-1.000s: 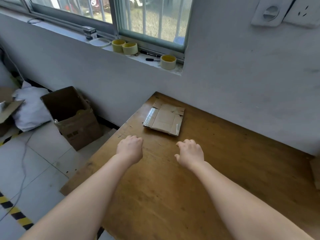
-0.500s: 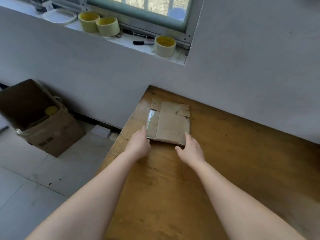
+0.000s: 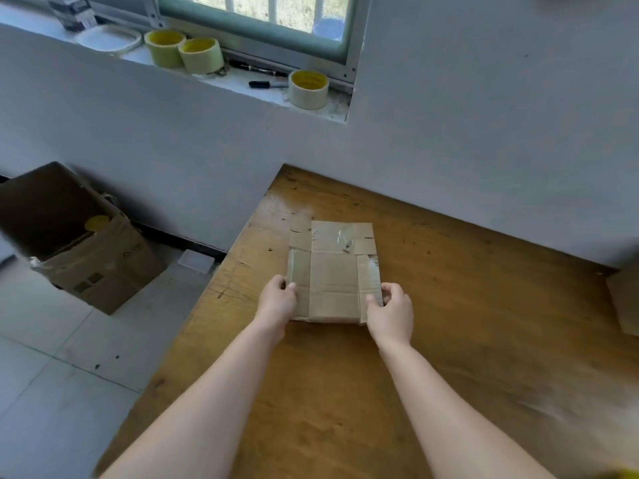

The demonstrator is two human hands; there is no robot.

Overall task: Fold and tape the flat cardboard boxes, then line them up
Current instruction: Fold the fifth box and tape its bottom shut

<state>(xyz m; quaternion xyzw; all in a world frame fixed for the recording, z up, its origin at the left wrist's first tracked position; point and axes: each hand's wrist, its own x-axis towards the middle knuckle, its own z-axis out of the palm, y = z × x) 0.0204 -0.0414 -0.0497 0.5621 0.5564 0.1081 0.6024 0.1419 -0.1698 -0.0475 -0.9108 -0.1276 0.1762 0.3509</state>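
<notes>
Reaching forward over the bench [image 3: 449,340], both bare forearms are stretched out roughly side by side. The left hand [image 3: 276,302] is set at the left edge of the flat cardboard box [image 3: 333,274], near its front corner. Its fingers [image 3: 280,283] are curled at that edge and the thumb is laid on the upper face, so the edge is pinched. The right hand [image 3: 392,312] is set at the opposite edge, where its fingers [image 3: 388,290] are curled round the cardboard and the thumb is pressed on top. The one box is thus gripped from both sides. It is laid flat on the bench, toward the far left corner, and shiny tape strips are seen on its side panels.

On the floor left of the bench one open carton [image 3: 86,264] is stood; a single round yellow thing [image 3: 98,223] is seen inside, too dim to be identified.

On the windowsill [image 3: 238,79] three tape rolls are counted: two just beside each other at the left [image 3: 165,48] [image 3: 201,55] and one well apart at the right [image 3: 308,88]. One black marker [image 3: 268,84] is laid just left of that third roll.
</notes>
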